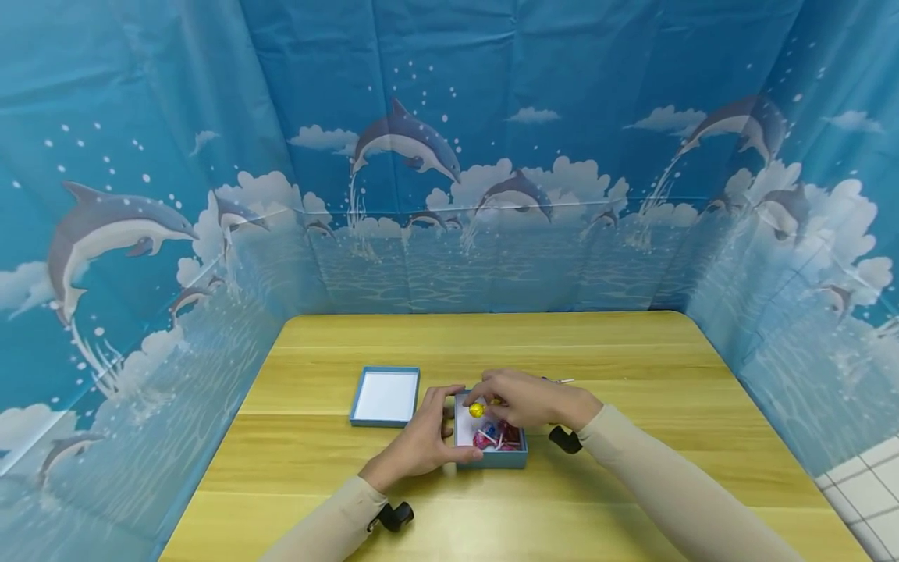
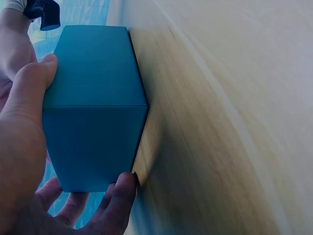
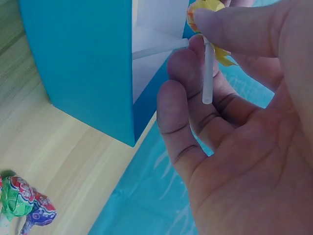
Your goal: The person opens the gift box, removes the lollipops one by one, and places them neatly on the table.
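A blue box (image 1: 492, 460) stands uncovered on the table, its inside white, with several wrapped lollipops (image 1: 500, 439) lying toward its near side. My left hand (image 1: 421, 445) grips the box from the left, thumb at the near corner and fingers along the side and far edge; the left wrist view shows the box's outer walls (image 2: 95, 147) between thumb and fingers. Over the box, my right hand (image 1: 523, 400) pinches a yellow-wrapped lollipop (image 1: 477, 410). Its short white stick (image 3: 208, 73) points down past the curled fingers in the right wrist view. Another white stick (image 3: 161, 49) shows inside the box.
Left of the box lies its blue-edged lid (image 1: 386, 394), white inside facing up. Green and purple wrapped lollipops (image 3: 19, 198) lie on the table beside the box; a white stick (image 1: 562, 381) shows behind my right hand. A dolphin-print curtain (image 1: 449, 257) surrounds the wooden table (image 1: 316, 460).
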A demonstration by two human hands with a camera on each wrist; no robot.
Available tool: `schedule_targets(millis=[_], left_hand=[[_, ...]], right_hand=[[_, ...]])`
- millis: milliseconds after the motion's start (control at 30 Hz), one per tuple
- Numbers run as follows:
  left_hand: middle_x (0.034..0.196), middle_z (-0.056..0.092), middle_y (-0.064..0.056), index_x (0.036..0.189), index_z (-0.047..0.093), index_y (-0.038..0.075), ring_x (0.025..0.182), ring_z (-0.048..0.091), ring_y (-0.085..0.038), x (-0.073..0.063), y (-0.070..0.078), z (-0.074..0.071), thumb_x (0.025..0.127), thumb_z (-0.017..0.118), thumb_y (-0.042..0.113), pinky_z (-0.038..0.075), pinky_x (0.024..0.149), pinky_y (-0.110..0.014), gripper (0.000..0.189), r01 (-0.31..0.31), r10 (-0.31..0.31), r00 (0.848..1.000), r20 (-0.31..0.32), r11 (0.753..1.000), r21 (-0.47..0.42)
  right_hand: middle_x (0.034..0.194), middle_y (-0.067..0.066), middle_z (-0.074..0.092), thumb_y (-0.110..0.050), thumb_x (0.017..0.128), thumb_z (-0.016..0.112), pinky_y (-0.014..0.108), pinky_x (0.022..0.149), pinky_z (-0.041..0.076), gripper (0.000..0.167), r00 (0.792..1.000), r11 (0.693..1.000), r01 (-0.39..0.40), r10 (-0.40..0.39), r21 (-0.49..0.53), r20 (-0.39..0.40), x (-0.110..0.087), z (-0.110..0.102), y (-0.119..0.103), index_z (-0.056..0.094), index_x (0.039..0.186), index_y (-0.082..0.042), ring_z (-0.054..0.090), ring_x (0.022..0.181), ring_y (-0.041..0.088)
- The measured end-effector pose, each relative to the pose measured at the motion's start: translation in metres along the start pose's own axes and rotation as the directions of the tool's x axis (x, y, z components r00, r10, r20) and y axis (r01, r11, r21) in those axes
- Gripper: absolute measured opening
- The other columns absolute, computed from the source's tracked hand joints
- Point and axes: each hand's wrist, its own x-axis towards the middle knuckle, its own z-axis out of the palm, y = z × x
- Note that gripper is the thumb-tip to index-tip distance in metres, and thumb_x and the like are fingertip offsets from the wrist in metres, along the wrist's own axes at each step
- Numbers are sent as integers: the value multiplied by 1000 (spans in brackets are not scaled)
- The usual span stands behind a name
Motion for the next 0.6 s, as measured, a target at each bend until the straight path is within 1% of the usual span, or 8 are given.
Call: schedule_targets(millis=[100,233,367,467,600], left_hand=[[173,39,-15,183,29,16,144,62,-27,1,0,0,100,97,38,65,112,-32,109,-7,7,1000,-5,1000,-7],[173,39,-16,182,30,15,144,63,-27,1,-1,1,99,98,36,65,112,-34,109,-10,10,1000,-11,1000,-15],[173,39,-16,181,30,15,144,63,-28,1,-2,3,99,98,35,65,112,-34,109,-2,2,1000,-10,1000,-24],[172,39,-17,181,30,14,145,63,-29,1,-2,3,99,98,35,65,113,-33,109,-2,1,1000,-10,999,-34],[172,39,-18,181,30,13,147,63,-31,1,-2,3,99,98,35,64,114,-33,109,-7,7,1000,-11,999,-39]], right_hand=[[121,-5,75,-4,117,65,27,83,55,37,999,1000,13,-13,5,-30,-2,-1,1,81,146,-18,58,88,6],[119,-3,75,-6,117,67,26,80,56,32,998,1000,27,-27,8,-55,-4,-1,4,82,144,-14,58,87,4],[124,0,76,-10,118,68,26,79,55,29,998,999,20,-19,30,-57,-8,-1,5,81,144,-12,58,85,4],[131,2,77,-13,118,69,27,81,56,28,998,999,18,-16,38,-65,-10,-2,6,80,144,-11,59,88,4],[131,3,78,-14,118,70,26,82,57,27,996,999,33,-31,33,-83,-13,-2,9,80,143,-11,61,89,2]])
